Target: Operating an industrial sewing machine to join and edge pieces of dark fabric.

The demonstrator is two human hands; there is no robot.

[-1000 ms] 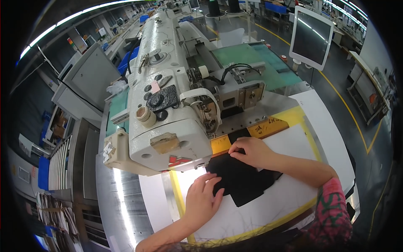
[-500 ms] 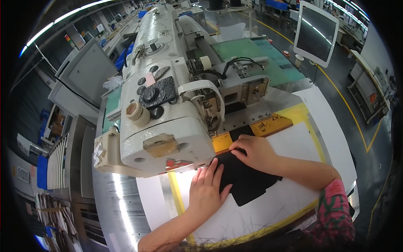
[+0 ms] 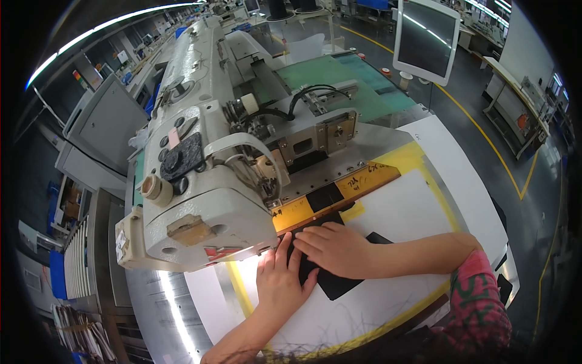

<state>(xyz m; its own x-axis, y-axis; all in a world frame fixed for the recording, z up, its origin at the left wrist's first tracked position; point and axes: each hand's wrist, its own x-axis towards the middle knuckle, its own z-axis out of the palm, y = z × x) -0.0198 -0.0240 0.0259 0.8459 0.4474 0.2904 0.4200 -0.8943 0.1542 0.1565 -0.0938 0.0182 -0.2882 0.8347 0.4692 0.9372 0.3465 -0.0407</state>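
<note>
A black cloth piece (image 3: 341,287) lies flat on the white board (image 3: 394,303) with yellow tape edges. Its far edge meets a yellow clamp bar (image 3: 357,182), where a black patch (image 3: 324,197) shows on the bar. My left hand (image 3: 280,284) rests flat at the cloth's left side, fingers stretched toward the bar, close to the sewing machine head (image 3: 209,227). My right hand (image 3: 339,250) lies across the cloth with fingers extended and their tips beside my left fingers. Part of the cloth is hidden under both hands.
The large white sewing machine rises ahead and to the left, with black cables (image 3: 303,100) behind the clamp. A screen (image 3: 426,39) stands at the far right. A shiny metal table (image 3: 163,315) lies at the left, and a grey cabinet (image 3: 112,121) stands beyond it.
My right hand has left the bar's edge and come nearer and toward my left hand, its fingers now flat on the cloth. The bar's black patch is uncovered. The whole view has shifted.
</note>
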